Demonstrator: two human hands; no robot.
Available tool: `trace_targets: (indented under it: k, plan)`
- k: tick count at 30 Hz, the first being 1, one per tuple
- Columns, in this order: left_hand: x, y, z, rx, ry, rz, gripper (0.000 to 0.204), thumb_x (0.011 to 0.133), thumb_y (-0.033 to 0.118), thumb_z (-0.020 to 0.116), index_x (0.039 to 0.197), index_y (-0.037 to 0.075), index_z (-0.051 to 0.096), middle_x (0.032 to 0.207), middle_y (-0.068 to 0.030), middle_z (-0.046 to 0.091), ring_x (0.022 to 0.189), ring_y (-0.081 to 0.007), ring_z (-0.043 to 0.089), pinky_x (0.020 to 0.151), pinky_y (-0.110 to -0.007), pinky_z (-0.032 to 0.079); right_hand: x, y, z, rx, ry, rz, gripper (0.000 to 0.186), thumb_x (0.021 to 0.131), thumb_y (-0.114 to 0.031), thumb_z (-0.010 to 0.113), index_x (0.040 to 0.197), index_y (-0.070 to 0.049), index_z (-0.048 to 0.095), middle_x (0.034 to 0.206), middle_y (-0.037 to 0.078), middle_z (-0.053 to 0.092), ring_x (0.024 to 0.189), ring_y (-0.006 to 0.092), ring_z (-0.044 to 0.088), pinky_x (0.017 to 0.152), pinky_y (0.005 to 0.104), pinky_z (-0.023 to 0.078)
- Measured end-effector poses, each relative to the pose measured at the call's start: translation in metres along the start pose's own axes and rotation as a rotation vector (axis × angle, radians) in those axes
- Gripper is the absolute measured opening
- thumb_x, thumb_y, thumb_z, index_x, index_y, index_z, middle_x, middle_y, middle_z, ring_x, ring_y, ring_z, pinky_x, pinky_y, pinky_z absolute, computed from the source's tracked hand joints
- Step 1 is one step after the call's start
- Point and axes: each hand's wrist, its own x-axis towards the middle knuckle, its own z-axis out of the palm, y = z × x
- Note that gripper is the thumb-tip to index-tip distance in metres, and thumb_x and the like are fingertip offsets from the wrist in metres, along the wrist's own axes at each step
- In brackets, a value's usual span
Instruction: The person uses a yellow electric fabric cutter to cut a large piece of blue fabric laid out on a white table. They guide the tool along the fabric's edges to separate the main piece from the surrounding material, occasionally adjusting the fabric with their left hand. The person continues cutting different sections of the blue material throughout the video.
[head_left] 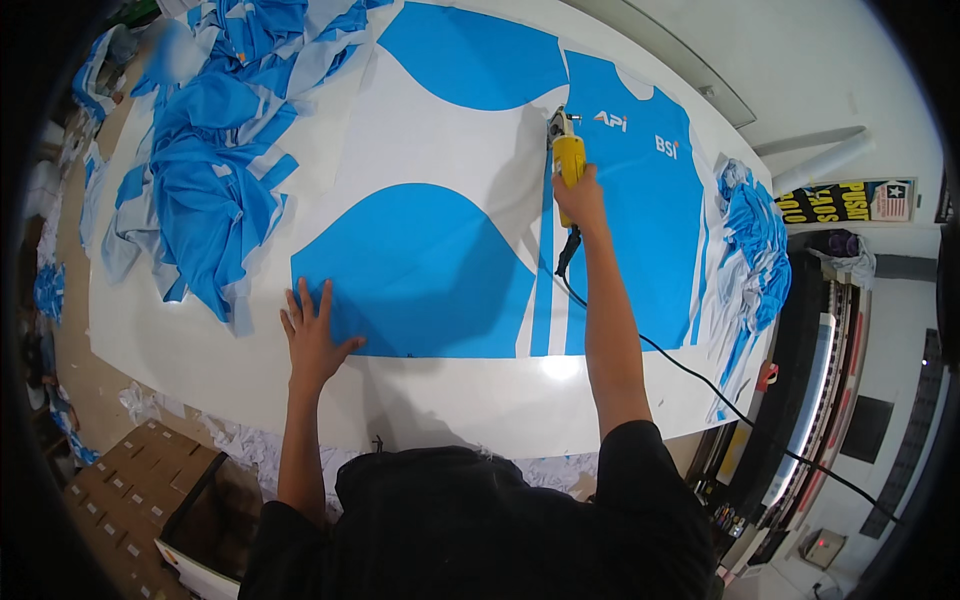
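Observation:
My right hand [581,200] is wrapped round a yellow electric fabric cutter [569,160], whose metal head points away from me. The head stands at the seam between white cloth and a blue shirt panel [630,215] with printed marks and white side stripes. A black cord [690,377] runs from its near end to the lower right. With fingers spread, my left hand [316,335] presses the near left corner of a blue sleeve-shaped piece [420,275]. Beyond it, a second blue curved piece [480,55] lies on white cloth [410,140].
Crumpled blue and white fabric [215,170] is heaped on the white table [180,365] at left. Another blue and white bundle [755,235] hangs at the right edge. Brown cartons [130,490] stand at lower left, and a long machine [800,400] is at right.

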Motion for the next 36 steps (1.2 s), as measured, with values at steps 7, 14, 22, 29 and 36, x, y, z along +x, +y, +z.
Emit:
trace_targets:
  k: [7,14,22,29,36]
  plan:
    - [0.002,0.000,0.000,-0.001,-0.006,0.002,0.126,0.067,0.057,0.091,0.168,0.023,0.023,0.174,-0.0239,0.005,0.158,-0.0519,0.009,0.123,-0.069,0.015,0.053,-0.009,0.002,-0.031,0.010,0.051,0.069,0.089,-0.039,0.069,0.133,0.006,0.042,0.109,0.040,0.068,0.101,0.0536,0.070,0.084,0.0549,0.058]
    - [-0.006,0.001,0.001,-0.002,0.015,0.004,0.120,0.070,0.057,0.089,0.166,0.021,0.028,0.173,-0.0245,0.009,0.158,-0.0515,0.011,0.122,-0.068,0.018,-0.081,0.039,-0.035,0.253,0.018,-0.001,0.058,0.091,-0.038,0.073,0.125,0.006,0.056,0.107,0.024,0.070,0.095,0.0349,0.072,0.080,0.0444,0.057]
    - [-0.114,0.034,-0.014,0.128,-0.747,0.035,0.069,0.091,0.050,0.075,0.137,0.001,0.059,0.147,-0.0296,0.053,0.111,-0.0480,0.067,0.099,-0.055,0.052,-0.242,0.208,-0.087,0.894,0.076,0.314,0.045,0.104,-0.032,0.063,0.132,0.000,0.049,0.106,0.016,0.069,0.093,0.0224,0.073,0.072,0.0329,0.058]
    - [-0.059,0.087,0.001,-0.189,-0.343,0.346,0.063,0.099,0.053,0.063,0.138,0.003,0.060,0.132,-0.0270,0.065,0.125,-0.0446,0.060,0.107,-0.052,0.047,-0.243,0.311,-0.160,0.383,0.582,0.389,0.054,0.099,-0.036,0.067,0.132,0.003,0.051,0.111,0.021,0.070,0.094,0.0299,0.073,0.077,0.0388,0.057]
    - [0.007,0.102,0.036,0.295,0.056,0.086,0.089,0.089,0.063,0.068,0.154,0.006,0.046,0.162,-0.0268,0.035,0.146,-0.0512,0.038,0.105,-0.064,0.045,-0.324,0.197,-0.149,0.230,0.250,0.297,0.058,0.095,-0.031,0.070,0.138,0.000,0.048,0.105,0.031,0.072,0.097,0.0457,0.073,0.081,0.0491,0.057]
